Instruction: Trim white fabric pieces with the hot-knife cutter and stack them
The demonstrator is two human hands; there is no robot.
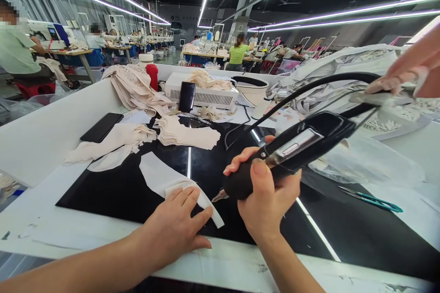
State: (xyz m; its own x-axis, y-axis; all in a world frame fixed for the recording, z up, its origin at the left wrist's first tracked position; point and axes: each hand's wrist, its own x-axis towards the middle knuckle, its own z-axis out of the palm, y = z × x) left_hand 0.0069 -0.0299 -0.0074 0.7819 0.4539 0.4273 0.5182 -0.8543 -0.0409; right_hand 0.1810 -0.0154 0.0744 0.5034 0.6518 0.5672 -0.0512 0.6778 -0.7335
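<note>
The left hand (178,224) lies palm down, fingers loosely spread and gripping nothing, pressing a curved piece of white cloth (158,176) onto a black board (117,197). The cloth's narrow end runs past the fingertips toward the board's front edge. The right hand (266,197) is wrapped tightly around a black tool (292,142), whose metal tip (220,196) points at the cloth's right side; whether they touch, I cannot tell. Bare board shows between the left thumb and the right wrist. A white strip of table (237,256) borders the board in front. Stacked cloth pieces (187,132) lie behind, scissors (374,199) near the right edge. Another person's hand (409,64), blurred, is at the cord (302,84).
</note>
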